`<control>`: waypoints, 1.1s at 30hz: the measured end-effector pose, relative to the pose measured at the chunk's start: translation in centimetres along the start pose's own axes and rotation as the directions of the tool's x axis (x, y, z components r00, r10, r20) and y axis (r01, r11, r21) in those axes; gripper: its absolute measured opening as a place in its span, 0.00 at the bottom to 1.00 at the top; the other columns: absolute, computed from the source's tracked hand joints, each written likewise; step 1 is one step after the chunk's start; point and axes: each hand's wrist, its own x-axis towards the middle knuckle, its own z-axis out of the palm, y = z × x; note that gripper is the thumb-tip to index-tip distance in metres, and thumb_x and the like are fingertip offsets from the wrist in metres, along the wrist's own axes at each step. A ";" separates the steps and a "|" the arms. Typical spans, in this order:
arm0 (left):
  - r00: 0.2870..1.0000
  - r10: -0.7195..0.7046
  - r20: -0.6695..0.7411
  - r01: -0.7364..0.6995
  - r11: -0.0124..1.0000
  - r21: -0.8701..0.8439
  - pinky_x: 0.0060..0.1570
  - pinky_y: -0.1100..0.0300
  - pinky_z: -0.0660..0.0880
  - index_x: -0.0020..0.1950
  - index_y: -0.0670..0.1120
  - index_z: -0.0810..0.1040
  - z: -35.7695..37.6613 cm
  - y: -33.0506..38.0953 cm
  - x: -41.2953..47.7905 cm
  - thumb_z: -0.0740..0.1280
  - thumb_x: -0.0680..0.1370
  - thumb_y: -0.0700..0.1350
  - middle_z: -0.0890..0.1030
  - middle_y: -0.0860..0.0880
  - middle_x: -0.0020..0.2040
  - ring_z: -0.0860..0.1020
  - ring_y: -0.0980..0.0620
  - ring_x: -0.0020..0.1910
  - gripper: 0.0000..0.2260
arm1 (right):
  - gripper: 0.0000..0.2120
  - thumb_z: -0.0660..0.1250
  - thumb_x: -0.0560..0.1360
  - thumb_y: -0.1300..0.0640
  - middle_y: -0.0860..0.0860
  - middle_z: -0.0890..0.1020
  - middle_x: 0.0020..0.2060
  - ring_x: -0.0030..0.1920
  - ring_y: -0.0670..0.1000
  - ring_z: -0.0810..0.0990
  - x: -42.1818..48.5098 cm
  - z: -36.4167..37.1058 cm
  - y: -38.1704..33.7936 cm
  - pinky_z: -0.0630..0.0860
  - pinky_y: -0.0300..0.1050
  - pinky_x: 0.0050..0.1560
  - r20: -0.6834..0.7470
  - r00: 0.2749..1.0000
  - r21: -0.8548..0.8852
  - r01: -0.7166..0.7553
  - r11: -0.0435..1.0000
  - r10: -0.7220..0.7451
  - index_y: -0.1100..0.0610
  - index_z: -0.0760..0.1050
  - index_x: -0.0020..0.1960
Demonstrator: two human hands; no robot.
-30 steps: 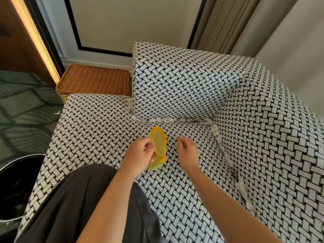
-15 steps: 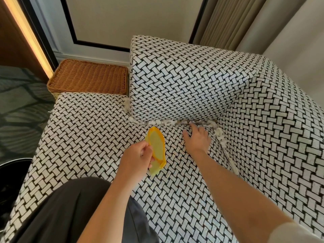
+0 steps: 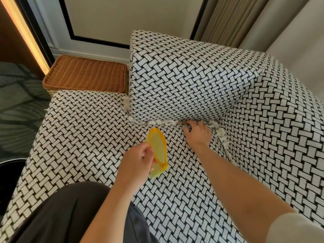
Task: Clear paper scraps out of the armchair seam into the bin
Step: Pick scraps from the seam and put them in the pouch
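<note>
Reaching hand: right hand (image 3: 198,133), fingers stretched and spread apart, tips touching the seam under the upholstered block (image 3: 184,81).
Holding hand: left hand (image 3: 138,162), fingers curled round a yellow scoop (image 3: 157,148), raised over mid-seat, near the right hand but apart from it.
Paper scraps (image 3: 161,122): white, shredded, crumpled; packed in a line along the seam from the block's left corner to the seat's rear right corner, then on down the right-side seam.
Armchair seat (image 3: 78,137): black-and-white woven pattern; broad bare stretch toward its left and front edges.
Bin (image 3: 10,174): dark, curved rim, on the floor off the seat's front-left corner.
Wicker basket (image 3: 87,76): beyond the seat's far edge, against the wall.
</note>
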 end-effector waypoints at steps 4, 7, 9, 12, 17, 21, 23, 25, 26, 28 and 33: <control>1.000 -0.009 -0.001 0.009 1.000 -0.005 0.29 0.69 0.74 0.41 0.44 0.75 -0.1 0.0 -0.1 0.57 0.80 0.45 0.80 0.50 0.36 0.78 0.63 0.29 0.11 | 0.19 0.55 0.78 0.46 0.55 0.72 0.63 0.64 0.56 0.67 0.2 0.1 -0.2 0.65 0.52 0.60 0.002 1.000 0.032 0.012 0.999 -0.012 0.52 0.68 0.65; 1.000 -0.006 -0.009 0.006 1.000 0.001 0.29 0.70 0.74 0.41 0.44 0.75 -0.2 0.1 -0.1 0.58 0.80 0.45 0.80 0.51 0.35 0.77 0.63 0.29 0.11 | 0.17 0.58 0.77 0.48 0.54 0.73 0.62 0.63 0.56 0.68 0.4 0.2 -0.3 0.65 0.53 0.59 -0.025 1.000 0.106 -0.015 0.994 0.018 0.54 0.71 0.62; 1.000 0.000 -0.012 0.000 1.000 0.008 0.30 0.69 0.74 0.40 0.44 0.74 -0.2 0.1 -0.1 0.58 0.80 0.45 0.80 0.51 0.34 0.77 0.63 0.29 0.11 | 0.18 0.58 0.77 0.48 0.55 0.73 0.62 0.64 0.56 0.68 0.6 0.0 -0.4 0.66 0.54 0.60 0.002 1.000 0.089 -0.016 0.996 0.016 0.54 0.72 0.63; 1.000 -0.001 -0.013 0.001 1.000 0.009 0.31 0.66 0.76 0.40 0.44 0.74 -0.2 0.1 -0.1 0.58 0.80 0.45 0.80 0.50 0.34 0.77 0.62 0.29 0.11 | 0.19 0.54 0.78 0.48 0.56 0.71 0.63 0.64 0.58 0.68 1.0 -0.4 -0.2 0.67 0.54 0.59 0.077 0.996 -0.040 0.036 0.999 -0.033 0.53 0.73 0.64; 1.000 0.001 -0.011 -0.001 1.000 0.003 0.29 0.69 0.74 0.39 0.44 0.74 -0.1 0.0 0.0 0.58 0.80 0.45 0.80 0.50 0.34 0.77 0.62 0.28 0.11 | 0.20 0.51 0.79 0.47 0.58 0.68 0.66 0.66 0.58 0.65 1.3 -0.2 0.1 0.65 0.54 0.61 0.108 0.993 -0.068 0.052 0.996 -0.044 0.53 0.69 0.67; 1.000 -0.011 -0.004 0.011 1.000 -0.013 0.26 0.71 0.71 0.40 0.44 0.74 0.0 -0.1 0.1 0.58 0.79 0.44 0.80 0.49 0.35 0.77 0.62 0.28 0.11 | 0.20 0.55 0.78 0.45 0.56 0.71 0.64 0.66 0.57 0.66 1.0 0.4 0.5 0.65 0.52 0.61 0.037 0.998 0.020 0.058 0.998 -0.059 0.51 0.69 0.66; 1.000 -0.015 -0.003 0.015 1.000 -0.013 0.25 0.73 0.69 0.40 0.44 0.74 0.0 0.0 0.2 0.58 0.80 0.44 0.80 0.49 0.35 0.77 0.63 0.28 0.11 | 0.19 0.56 0.78 0.44 0.55 0.73 0.62 0.64 0.56 0.68 0.9 0.7 0.7 0.66 0.50 0.59 -0.024 0.998 0.056 0.064 0.996 -0.062 0.51 0.72 0.64; 1.000 -0.018 0.001 0.018 1.000 -0.020 0.25 0.73 0.68 0.40 0.43 0.74 0.0 0.1 0.2 0.58 0.80 0.44 0.80 0.49 0.36 0.76 0.63 0.28 0.11 | 0.18 0.58 0.78 0.45 0.54 0.74 0.60 0.61 0.55 0.70 0.7 0.8 0.7 0.67 0.49 0.56 -0.070 0.995 0.076 0.073 0.994 -0.067 0.51 0.74 0.63; 1.000 -0.017 0.003 0.017 1.000 -0.024 0.25 0.73 0.69 0.40 0.43 0.74 0.0 0.1 0.2 0.58 0.80 0.44 0.80 0.48 0.36 0.76 0.63 0.28 0.11 | 0.17 0.59 0.78 0.46 0.54 0.75 0.60 0.60 0.55 0.71 0.6 0.9 0.7 0.68 0.48 0.55 -0.088 0.993 0.088 0.083 0.993 -0.075 0.52 0.74 0.62; 1.000 -0.012 0.004 0.012 1.000 -0.023 0.27 0.72 0.71 0.41 0.42 0.74 0.0 0.1 0.1 0.58 0.80 0.44 0.80 0.48 0.36 0.76 0.62 0.28 0.11 | 0.15 0.60 0.78 0.49 0.54 0.76 0.57 0.56 0.54 0.73 0.5 1.1 0.6 0.68 0.47 0.53 -0.127 0.988 0.133 0.106 0.985 -0.089 0.54 0.76 0.60; 1.000 -0.014 0.005 0.014 1.000 -0.009 0.24 0.73 0.68 0.40 0.43 0.74 -0.1 0.1 0.0 0.58 0.80 0.44 0.79 0.48 0.35 0.76 0.63 0.27 0.11 | 0.11 0.63 0.77 0.56 0.56 0.78 0.52 0.49 0.55 0.76 0.2 1.2 0.4 0.75 0.52 0.50 -0.228 0.968 0.229 0.158 0.961 -0.105 0.58 0.79 0.56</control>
